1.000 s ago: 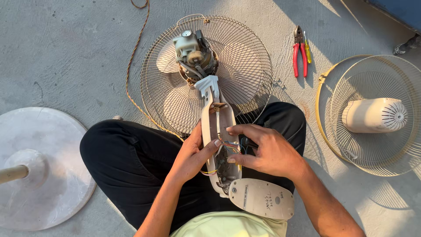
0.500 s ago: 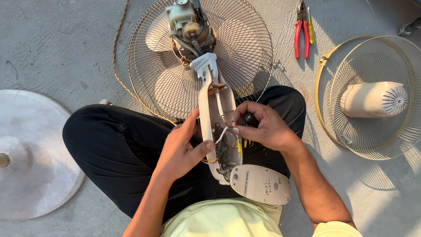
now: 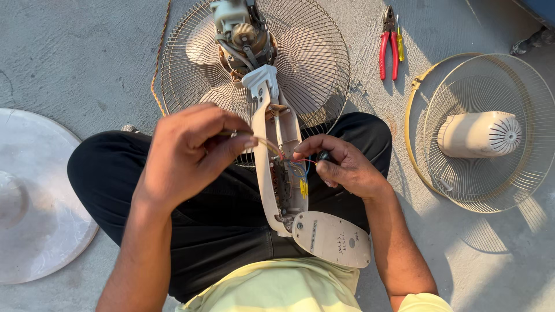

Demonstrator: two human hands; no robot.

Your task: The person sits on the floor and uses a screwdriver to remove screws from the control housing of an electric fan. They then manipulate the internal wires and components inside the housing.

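Note:
An opened cream fan neck (image 3: 276,167) lies across my lap, its coloured wires and switch block exposed. The bare motor (image 3: 240,32) sits at its far end over the rear wire guard (image 3: 324,63) and pale blades. My left hand (image 3: 188,147) is raised above the neck and pinches a thin wire (image 3: 263,141) that runs into the housing. My right hand (image 3: 341,164) rests against the neck's right side, fingertips at the red and blue wires, with a small dark object under the fingers. An oval cream cover plate (image 3: 332,240) hangs at the near end.
Red-handled pliers (image 3: 387,43) and a yellow screwdriver (image 3: 400,40) lie on the concrete at upper right. A second wire guard (image 3: 483,133) with a cream motor cover (image 3: 480,134) sits at right. A round grey base (image 3: 34,196) lies at left. A braided cord (image 3: 157,52) runs upward.
My left hand has lifted off the fan neck and pulled a thin wire up and to the left. The right hand stays at the wires. The view has shifted closer.

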